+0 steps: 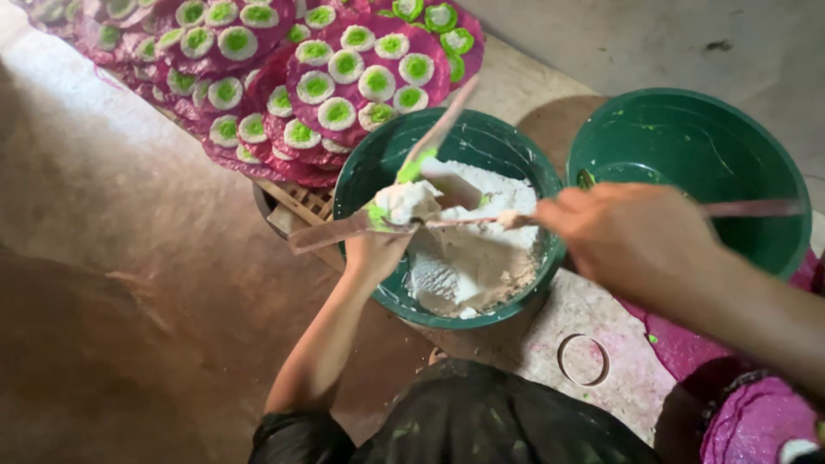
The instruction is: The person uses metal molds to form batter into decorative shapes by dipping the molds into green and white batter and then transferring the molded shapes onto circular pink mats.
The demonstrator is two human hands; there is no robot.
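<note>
Two green bowls sit side by side on a pale, stained counter (533, 344). The nearer green bowl (369, 163) holds a mound of white dough (473, 249), crumbly and smeared up its inner wall. The second green bowl (739, 155), to the right and just beside the first, shows only streaks of bright green paste on its inside.

The left hand (378, 249) is raised over the near rim of the dough bowl, its fingers curled up around a lump of white dough (406, 202) that carries dabs of green. A flat pinkish stick (331, 232) lies across this hand and juts out to the left; whether the fingers pinch it or only support it cannot be told through the blur.

The right hand (627, 236) is closed around a thin stick (756, 208), which runs from beyond the knuckles on the right across to the lump in the left hand, its tip touching the dough. Another pink strip (447, 120), tipped with green, rises at a slant from the lump toward the back.

Behind the bowls lie stacked magenta sheets (292, 163), each dotted with round white pieces with green centres (337, 112). More magenta sheet (756, 421) shows at the lower right, and a faint ring mark (584, 359) marks the counter in front.
</note>
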